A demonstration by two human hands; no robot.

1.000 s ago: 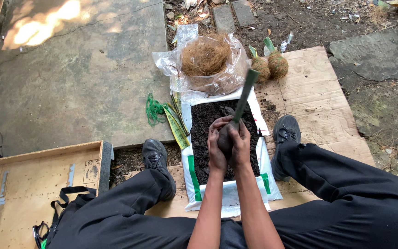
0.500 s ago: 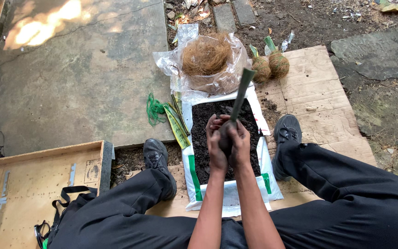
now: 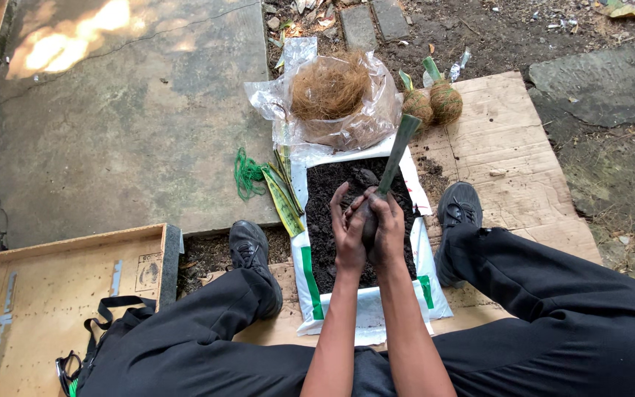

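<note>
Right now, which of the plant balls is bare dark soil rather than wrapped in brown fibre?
The soil ball pressed between both hands over the open soil bag, green leaf sticking up. The two fibre-wrapped balls sit on the cardboard beyond.

Soft outdoor shade, sharp focus.
You see 1 sun patch (image 3: pixel 67 44) glaring top left; edges bow slightly, shadows stay faint.

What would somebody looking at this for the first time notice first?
Both hands, left hand and right hand, cup a dark soil ball with a green leaf stalk over an open bag of black soil between the person's shoes. Just beyond lies a clear bag of brown coconut fibre, with two fibre-wrapped plant balls to its right on the wooden board.
</note>
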